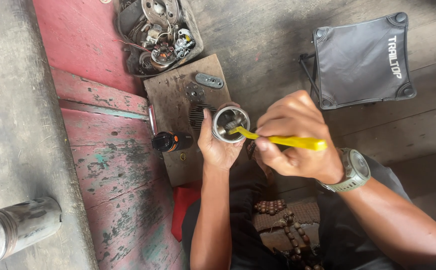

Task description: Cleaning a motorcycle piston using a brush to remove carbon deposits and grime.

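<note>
From the head camera I record the left hand [217,146] raised palm-up, forearm running straight up from the lower edge of the view. Its grip is wrapped around a short metal cylinder [231,124], open mouth facing the camera, thumb along the left wall. The right hand [294,137] comes in from the right, wrist bent inward, a grey wristwatch [354,171] on it. Its grip is pinched on a yellow-handled brush [283,140]; the brush head sits inside the cylinder's mouth, touching the inner wall.

Just beyond the hands lies a worn brown board [178,107] carrying an oval metal plate [209,80], a small round disc [194,92] and a black finned part [198,115], partly hidden by the cylinder. A black can with an orange band [172,141] lies on its side at the board's left edge. A tray of engine parts [158,32] sits further off. The floor is grey planking with a peeling red painted slab [113,170] on the left. A folding stool [362,60] stands at right; a dull metal canister [15,227] lies at lower left.
</note>
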